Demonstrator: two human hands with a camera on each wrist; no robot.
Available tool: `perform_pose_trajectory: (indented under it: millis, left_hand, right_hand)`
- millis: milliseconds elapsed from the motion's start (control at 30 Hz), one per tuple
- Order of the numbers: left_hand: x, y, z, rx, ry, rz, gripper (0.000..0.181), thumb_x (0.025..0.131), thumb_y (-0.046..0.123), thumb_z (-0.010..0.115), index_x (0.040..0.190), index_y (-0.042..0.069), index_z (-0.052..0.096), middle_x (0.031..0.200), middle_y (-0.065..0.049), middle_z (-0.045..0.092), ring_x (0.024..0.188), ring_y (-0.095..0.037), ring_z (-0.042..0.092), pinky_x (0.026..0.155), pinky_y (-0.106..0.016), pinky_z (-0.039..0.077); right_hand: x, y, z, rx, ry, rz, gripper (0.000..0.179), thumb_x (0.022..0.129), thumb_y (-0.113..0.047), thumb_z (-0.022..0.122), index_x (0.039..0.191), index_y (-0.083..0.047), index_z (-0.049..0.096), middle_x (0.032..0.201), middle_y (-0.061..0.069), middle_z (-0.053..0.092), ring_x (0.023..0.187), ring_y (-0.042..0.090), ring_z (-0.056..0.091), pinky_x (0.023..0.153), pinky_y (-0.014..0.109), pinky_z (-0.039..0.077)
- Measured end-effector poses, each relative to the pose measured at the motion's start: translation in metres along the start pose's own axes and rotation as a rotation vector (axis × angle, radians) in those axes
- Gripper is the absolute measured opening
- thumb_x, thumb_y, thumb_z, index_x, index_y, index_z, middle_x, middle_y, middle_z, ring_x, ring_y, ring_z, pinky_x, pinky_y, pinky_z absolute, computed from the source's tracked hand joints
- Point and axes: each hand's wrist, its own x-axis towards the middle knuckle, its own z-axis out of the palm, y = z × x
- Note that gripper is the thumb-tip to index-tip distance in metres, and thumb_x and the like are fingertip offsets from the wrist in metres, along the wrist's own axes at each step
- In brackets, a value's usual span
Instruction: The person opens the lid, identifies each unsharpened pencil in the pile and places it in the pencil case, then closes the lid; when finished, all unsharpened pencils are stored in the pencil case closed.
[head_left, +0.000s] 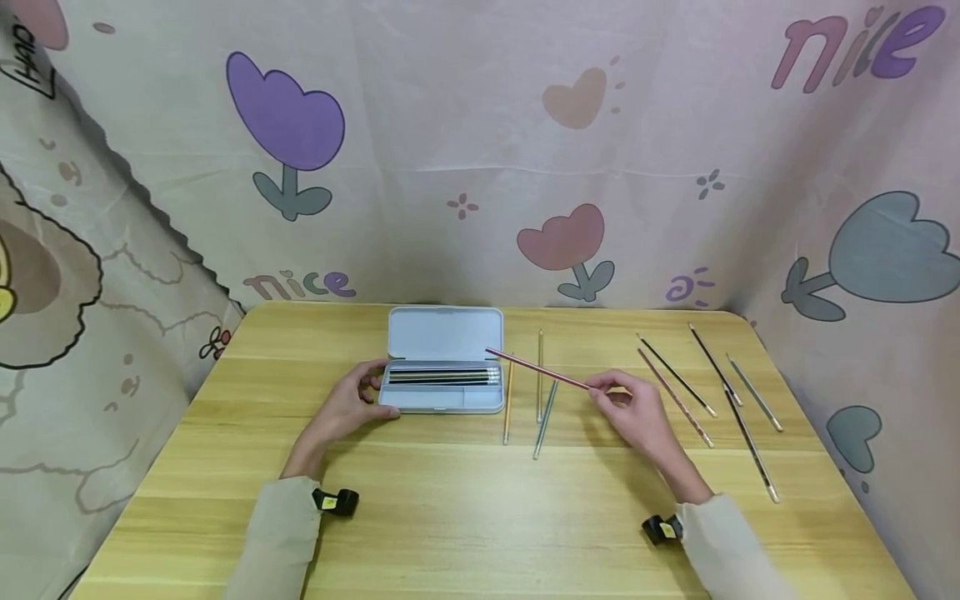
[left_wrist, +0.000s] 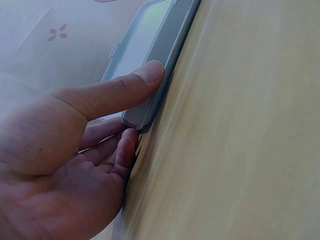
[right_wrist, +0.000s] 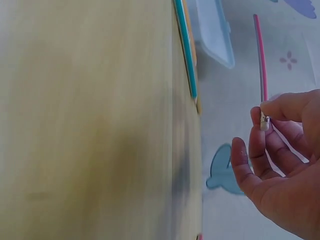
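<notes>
A pale blue pencil case (head_left: 446, 402) lies with its lid raised, and several dark pencils (head_left: 442, 377) rest side by side in its rear compartment. My left hand (head_left: 348, 402) grips the case's left end; in the left wrist view the thumb (left_wrist: 122, 92) lies over the front corner and the other fingers curl at the end. Between thumb and fingertips my right hand (head_left: 633, 408) pinches a red pencil (head_left: 536, 367) by its white eraser end, seen closely in the right wrist view. Its far end points left and overlaps the case's right edge in the head view.
Right of the case lie a yellow pencil (head_left: 508, 408), another yellowish pencil (head_left: 540, 367) and a teal pencil (head_left: 546, 421). Beyond my right hand several more are spread out, including a red one (head_left: 675, 398) and a black one (head_left: 750, 442). Printed cloth (head_left: 420, 150) hangs behind the table.
</notes>
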Motion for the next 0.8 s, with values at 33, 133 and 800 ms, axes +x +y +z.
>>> perform_pose_trajectory:
  millis: [33,133,800]
  left_hand:
    - [0.001,0.000,0.000,0.001,-0.001,0.001,0.089,0.075,0.005,0.091,0.150,-0.002,0.044,0.113,-0.021,0.056,0.086,-0.027,0.050,0.074,-0.025,0.045]
    - [0.002,-0.001,0.001,0.005,-0.001,0.000,0.088,0.075,0.004,0.091,0.150,-0.003,0.045,0.113,-0.021,0.056,0.086,-0.027,0.050,0.074,-0.024,0.045]
    - [0.001,-0.003,0.000,0.027,-0.003,0.004,0.089,0.075,0.005,0.092,0.149,-0.004,0.045,0.116,-0.022,0.058,0.090,-0.027,0.052,0.077,-0.026,0.047]
  right_hand:
    - [0.001,-0.002,0.003,0.012,-0.006,0.002,0.012,0.091,0.005,0.072,0.099,-0.003,0.076,0.092,0.009,0.070,0.090,0.020,0.064,0.080,0.024,0.057]
    - [0.006,-0.007,0.014,0.046,-0.026,0.007,0.012,0.091,0.004,0.072,0.100,-0.003,0.075,0.093,0.009,0.070,0.091,0.022,0.065,0.081,0.027,0.058]
    - [0.045,-0.027,0.078,0.055,-0.120,-0.035,0.011,0.092,0.001,0.072,0.096,-0.008,0.078,0.089,0.003,0.070,0.085,0.021,0.065,0.074,0.032,0.059]
